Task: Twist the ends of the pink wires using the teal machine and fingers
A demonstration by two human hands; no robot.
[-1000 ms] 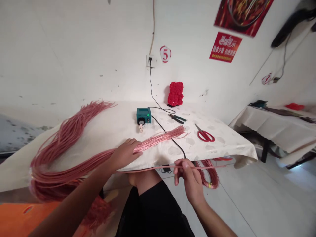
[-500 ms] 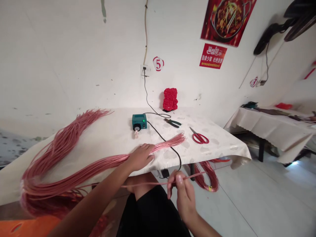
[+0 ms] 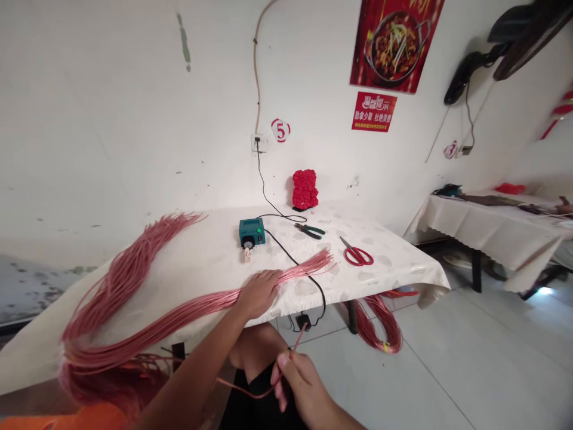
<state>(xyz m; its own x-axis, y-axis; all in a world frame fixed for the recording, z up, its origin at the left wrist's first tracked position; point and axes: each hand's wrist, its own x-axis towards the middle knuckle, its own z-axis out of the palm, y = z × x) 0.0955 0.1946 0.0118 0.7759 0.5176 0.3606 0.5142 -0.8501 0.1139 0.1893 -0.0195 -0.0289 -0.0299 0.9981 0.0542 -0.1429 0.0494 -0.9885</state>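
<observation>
A long bundle of thin, glossy pink strands [image 3: 197,302] loops over the table's left part, with its cut ends fanned out near the middle. My left hand [image 3: 258,292] rests on the bundle close to those ends, fingers curved over it and pressing it to the tabletop. Below the table's front edge, my right hand [image 3: 298,382] pinches a single pink strand [image 3: 253,394] between thumb and fingers. A short end of that strand points up past the thumb, and the rest sags leftward over my lap. Whether the strand is wire or cord, I cannot tell.
On the table [image 3: 380,275] are a small teal powered device [image 3: 251,232], pliers [image 3: 310,231], red-handled scissors [image 3: 357,254] and a red textured object [image 3: 305,190]. A black cable [image 3: 286,254] crosses the tabletop. A coiled pink bundle [image 3: 380,325] hangs below the right side.
My right hand has moved left and down with the strand, which now sags instead of stretching nearly straight. My left hand stays on the bundle. The view has tilted slightly.
</observation>
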